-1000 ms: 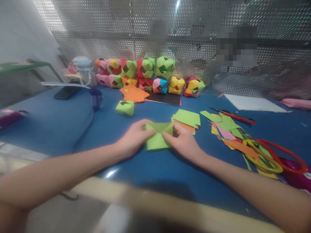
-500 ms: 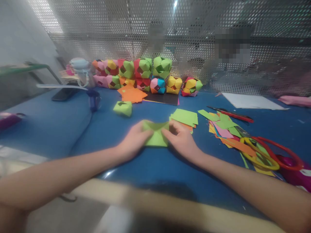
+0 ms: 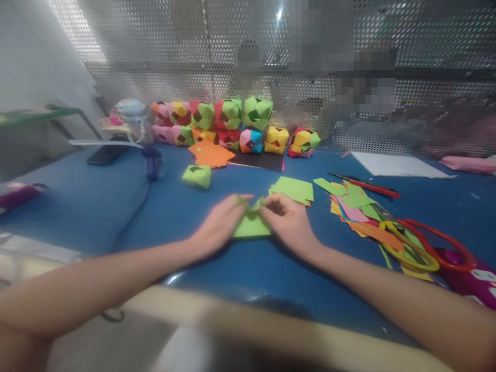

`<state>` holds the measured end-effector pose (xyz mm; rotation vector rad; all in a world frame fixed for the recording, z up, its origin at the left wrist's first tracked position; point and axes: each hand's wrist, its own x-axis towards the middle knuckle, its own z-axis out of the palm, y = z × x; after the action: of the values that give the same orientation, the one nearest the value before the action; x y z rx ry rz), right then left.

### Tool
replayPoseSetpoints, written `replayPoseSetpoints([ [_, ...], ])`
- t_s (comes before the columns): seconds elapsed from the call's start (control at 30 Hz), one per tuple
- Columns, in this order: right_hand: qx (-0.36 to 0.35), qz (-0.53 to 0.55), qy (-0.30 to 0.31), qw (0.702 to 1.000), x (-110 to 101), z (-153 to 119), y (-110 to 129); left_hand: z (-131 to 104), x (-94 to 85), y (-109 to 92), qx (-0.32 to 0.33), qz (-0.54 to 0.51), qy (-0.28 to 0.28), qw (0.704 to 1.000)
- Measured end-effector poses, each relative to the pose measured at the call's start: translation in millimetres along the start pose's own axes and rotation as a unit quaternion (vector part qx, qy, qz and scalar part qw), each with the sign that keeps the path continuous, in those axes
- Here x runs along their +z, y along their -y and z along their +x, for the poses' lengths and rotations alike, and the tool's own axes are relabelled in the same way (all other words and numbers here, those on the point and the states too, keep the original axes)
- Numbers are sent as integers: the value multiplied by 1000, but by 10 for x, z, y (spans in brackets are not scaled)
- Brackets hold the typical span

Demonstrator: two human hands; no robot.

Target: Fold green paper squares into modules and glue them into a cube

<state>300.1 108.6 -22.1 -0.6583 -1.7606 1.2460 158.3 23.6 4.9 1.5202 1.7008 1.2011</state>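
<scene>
A green sheet of paper (image 3: 252, 227) lies on the blue table (image 3: 217, 274) between my hands, its far edge bent up and curling inward. My left hand (image 3: 222, 222) grips its left side, the fingers partly over the paper. On the right side, my right hand (image 3: 289, 219) pinches the raised far corner between thumb and fingers. Just beyond my right hand rests a stack of green squares (image 3: 294, 188), with a little orange under it. A folded green paper piece (image 3: 197, 176) sits beyond my left hand.
Folded paper balls (image 3: 258, 112) stand in two rows at the back, behind orange sheets (image 3: 211, 154). To the right are paper scraps (image 3: 354, 206), yellow-handled scissors (image 3: 411, 253), red-handled scissors (image 3: 453, 245) and a white sheet (image 3: 399, 164). A blue device (image 3: 151, 163) stands at the left.
The green paper's far edge has been bent up and inward, where it lay flatter before. My left fingers have moved in over the paper. The camera view has shifted slightly.
</scene>
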Motion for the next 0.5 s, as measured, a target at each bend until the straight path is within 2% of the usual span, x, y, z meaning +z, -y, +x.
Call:
replayPoseSetpoints([
  [0.23,-57,-13,28,998,0,-47,65,-15,10,-20,45,61,38,996],
  [0.5,-79,-77,60,992,-7,-91,84,-18,3,17,4,40,17,999],
])
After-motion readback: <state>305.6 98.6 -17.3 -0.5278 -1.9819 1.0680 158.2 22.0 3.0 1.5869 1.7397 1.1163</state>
